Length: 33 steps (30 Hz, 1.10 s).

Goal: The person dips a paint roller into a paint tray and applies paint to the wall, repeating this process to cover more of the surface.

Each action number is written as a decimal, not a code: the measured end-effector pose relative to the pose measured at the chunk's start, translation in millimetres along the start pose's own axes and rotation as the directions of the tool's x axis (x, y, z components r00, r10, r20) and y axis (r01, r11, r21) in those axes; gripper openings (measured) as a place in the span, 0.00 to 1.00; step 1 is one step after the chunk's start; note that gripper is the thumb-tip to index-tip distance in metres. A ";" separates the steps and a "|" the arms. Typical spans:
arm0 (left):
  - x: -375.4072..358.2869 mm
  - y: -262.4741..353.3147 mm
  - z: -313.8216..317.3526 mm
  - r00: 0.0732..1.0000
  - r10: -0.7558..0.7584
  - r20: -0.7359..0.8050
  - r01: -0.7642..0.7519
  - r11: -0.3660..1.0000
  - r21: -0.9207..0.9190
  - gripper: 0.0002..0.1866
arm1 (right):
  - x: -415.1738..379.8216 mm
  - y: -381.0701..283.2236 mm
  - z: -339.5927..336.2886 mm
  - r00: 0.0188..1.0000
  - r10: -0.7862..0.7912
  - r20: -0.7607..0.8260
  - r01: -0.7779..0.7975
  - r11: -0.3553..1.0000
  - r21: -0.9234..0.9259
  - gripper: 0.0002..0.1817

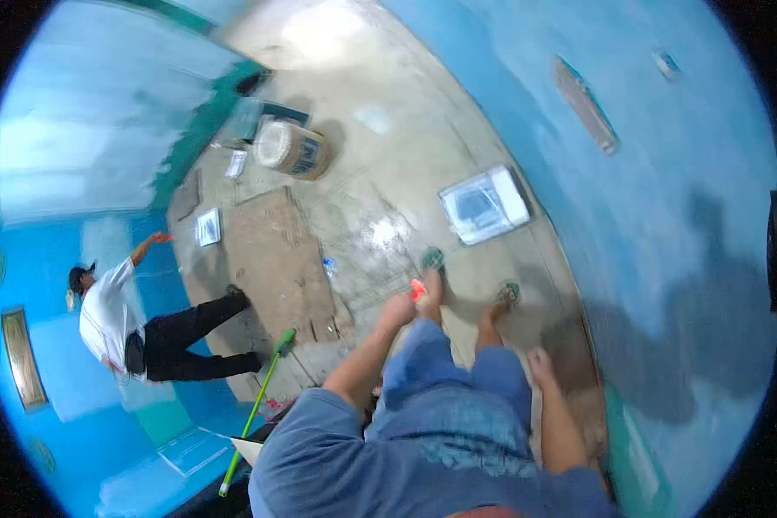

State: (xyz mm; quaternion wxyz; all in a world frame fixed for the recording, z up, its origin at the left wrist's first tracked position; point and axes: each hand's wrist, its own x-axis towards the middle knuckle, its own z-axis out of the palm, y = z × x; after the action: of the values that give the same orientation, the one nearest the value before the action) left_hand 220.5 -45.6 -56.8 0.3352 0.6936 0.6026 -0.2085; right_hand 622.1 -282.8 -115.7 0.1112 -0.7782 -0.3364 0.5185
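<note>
My left hand (397,312) is closed around a small bright red object (418,289), held out in front of my left thigh. Its kind is too blurred to make out. Beside my right thigh hangs my right hand (540,366), fingers loose, with nothing visible in it. Both hands are over the floor (380,190), above my feet in green sandals.
A person (112,319) at the left reaches a red object toward the blue wall. A green-handled pole (255,410) leans nearby. On the floor are a brown sheet (272,250), a bucket (292,151), and a pale tray-like item (485,205) beside the right wall (665,233).
</note>
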 end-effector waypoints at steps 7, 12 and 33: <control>36.4 65.4 -34.8 0.990 -0.028 -0.137 0.024 0.999 -0.029 0.14 | 7.5 -57.7 44.4 0.993 0.019 0.117 -0.004 0.992 -0.127 0.15; 106.8 39.6 13.6 0.979 0.079 -0.186 -0.071 0.996 0.051 0.13 | 1.8 -86.0 52.0 0.988 0.049 0.147 -0.049 0.999 0.002 0.16; 221.6 23.8 -19.2 0.987 0.159 0.029 -0.160 0.939 0.304 0.20 | -3.0 -98.1 81.5 0.973 0.175 0.151 -0.179 0.984 0.017 0.13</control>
State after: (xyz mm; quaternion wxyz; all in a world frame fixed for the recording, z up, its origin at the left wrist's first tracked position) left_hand 282.9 121.2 -192.1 0.2411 0.7831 0.5042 -0.2727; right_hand 509.5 -225.6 -97.9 0.0512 -0.7624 -0.2650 0.5881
